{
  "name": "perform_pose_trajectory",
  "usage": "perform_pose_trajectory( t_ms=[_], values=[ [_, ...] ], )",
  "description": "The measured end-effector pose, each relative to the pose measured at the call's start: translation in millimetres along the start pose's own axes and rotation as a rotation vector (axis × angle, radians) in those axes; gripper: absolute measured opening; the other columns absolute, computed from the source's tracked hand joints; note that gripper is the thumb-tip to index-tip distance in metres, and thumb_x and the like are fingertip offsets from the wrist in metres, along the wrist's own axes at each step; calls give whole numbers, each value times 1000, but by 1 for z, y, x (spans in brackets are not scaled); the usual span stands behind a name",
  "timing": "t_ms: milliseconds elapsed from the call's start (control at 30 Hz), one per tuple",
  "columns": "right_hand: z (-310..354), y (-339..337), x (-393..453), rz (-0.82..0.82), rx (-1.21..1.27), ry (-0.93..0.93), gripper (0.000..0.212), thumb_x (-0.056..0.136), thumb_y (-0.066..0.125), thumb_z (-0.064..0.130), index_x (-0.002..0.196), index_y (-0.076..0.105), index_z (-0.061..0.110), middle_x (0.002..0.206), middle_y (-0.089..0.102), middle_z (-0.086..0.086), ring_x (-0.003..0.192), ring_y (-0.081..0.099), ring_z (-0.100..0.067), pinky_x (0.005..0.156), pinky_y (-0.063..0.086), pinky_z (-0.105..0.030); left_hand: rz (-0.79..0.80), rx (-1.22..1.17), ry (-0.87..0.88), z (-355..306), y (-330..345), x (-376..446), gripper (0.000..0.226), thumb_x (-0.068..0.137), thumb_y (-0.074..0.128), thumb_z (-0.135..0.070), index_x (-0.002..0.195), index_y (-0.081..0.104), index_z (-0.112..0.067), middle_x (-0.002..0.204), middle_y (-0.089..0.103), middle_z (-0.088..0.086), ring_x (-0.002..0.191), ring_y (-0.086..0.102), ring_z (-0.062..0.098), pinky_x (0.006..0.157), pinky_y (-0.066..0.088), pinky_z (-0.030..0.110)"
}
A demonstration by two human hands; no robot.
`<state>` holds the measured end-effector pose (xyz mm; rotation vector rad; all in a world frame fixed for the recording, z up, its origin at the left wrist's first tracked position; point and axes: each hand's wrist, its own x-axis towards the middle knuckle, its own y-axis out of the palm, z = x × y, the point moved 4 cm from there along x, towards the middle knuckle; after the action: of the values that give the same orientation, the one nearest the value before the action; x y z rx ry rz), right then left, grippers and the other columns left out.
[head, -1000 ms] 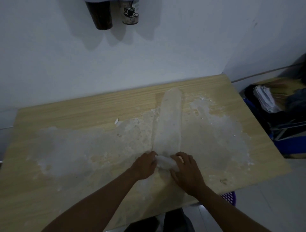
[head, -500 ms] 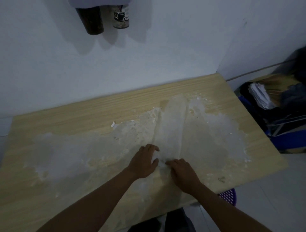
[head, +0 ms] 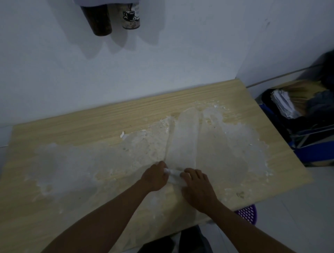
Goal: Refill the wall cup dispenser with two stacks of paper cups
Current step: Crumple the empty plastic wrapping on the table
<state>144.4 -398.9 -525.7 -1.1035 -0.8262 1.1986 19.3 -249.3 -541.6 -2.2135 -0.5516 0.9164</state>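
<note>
An empty clear plastic cup sleeve point(head: 182, 140) lies flat along the wooden table point(head: 81, 126), pointing away from me. Its near end is bunched into a small white roll point(head: 173, 173). My left hand point(head: 155, 177) pinches the left side of that roll with curled fingers. My right hand point(head: 197, 187) grips the right side, fingers curled over it. High on the wall, the bottom of the dispenser point(head: 106, 1) shows two cup stacks: a dark brown one point(head: 98, 20) and one printed with a coffee cup point(head: 131, 17).
Worn white patches point(head: 59, 168) cover much of the tabletop. To the right of the table, on the floor, stand a dark bag with papers point(head: 282, 104) and a blue box point(head: 318, 151). A purple basket point(head: 246, 213) peeks out below the table's near edge.
The sleeve has gone flat on the table. Both hands stay at its near end, bunching it into a tighter roll. The view has tilted up, showing more of the dispenser cups.
</note>
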Motion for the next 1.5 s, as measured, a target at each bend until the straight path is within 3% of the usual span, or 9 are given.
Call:
perform_pose_trajectory(
  t_ms=[133,233,300,400,533,900,1067,1300,1500],
  values=[
    [-4,2,-1,10,41,62,34,83,47,24,111,65,24,107,65,-1,92,61,-29,75,51,-39,36,34,-62,-4,1,0,44,90,52,-42,124,43,-16,117,60,9,105,62,31,78,47,34],
    [-8,0,0,11,116,96,37,90,39,29,114,66,21,106,68,-2,94,63,-29,79,51,-42,-218,148,194,-17,-11,-9,48,88,52,-48,127,47,-21,122,57,1,110,53,26,88,48,39],
    [-12,-2,2,24,196,144,38,94,38,32,120,63,20,107,69,-3,94,62,-29,81,48,-41,-150,148,291,-23,-8,-11,52,88,50,-61,125,53,-25,120,60,-5,109,54,21,92,45,38],
    [-20,-1,7,84,270,259,32,98,41,33,125,55,22,105,69,-2,94,63,-27,82,42,-37,-15,94,179,-13,-2,-8,61,77,54,-72,122,54,-30,112,63,-3,99,61,20,86,51,38],
    [-20,0,6,52,261,321,33,95,47,33,125,52,20,115,62,-4,101,60,-28,85,44,-39,-31,21,154,-3,1,-7,37,92,51,-47,118,55,-22,109,65,6,98,64,29,81,53,40],
    [-10,1,-5,34,7,69,33,78,57,27,110,64,26,104,63,2,90,60,-25,75,48,-37,90,34,-50,-3,5,-2,46,92,53,-38,129,40,-14,119,62,11,104,63,34,83,49,36],
    [-13,-2,-3,90,99,103,40,88,39,38,116,64,26,102,69,2,93,62,-25,83,44,-40,-262,108,312,-26,-13,-16,36,90,53,-46,116,55,-22,112,59,-3,101,53,19,86,47,35],
    [-20,3,-3,115,167,269,33,90,43,37,119,53,24,108,61,0,96,57,-25,81,36,-36,2,65,385,-24,-1,-19,39,85,62,-46,115,58,-21,103,68,4,89,65,24,75,53,35],
    [-2,-7,-10,-62,-12,-6,46,76,64,41,117,59,20,118,59,-4,101,54,-26,83,46,-39,172,-19,236,-18,7,-11,24,95,53,-34,106,61,-14,100,67,7,84,61,22,68,41,30]
  ],
)
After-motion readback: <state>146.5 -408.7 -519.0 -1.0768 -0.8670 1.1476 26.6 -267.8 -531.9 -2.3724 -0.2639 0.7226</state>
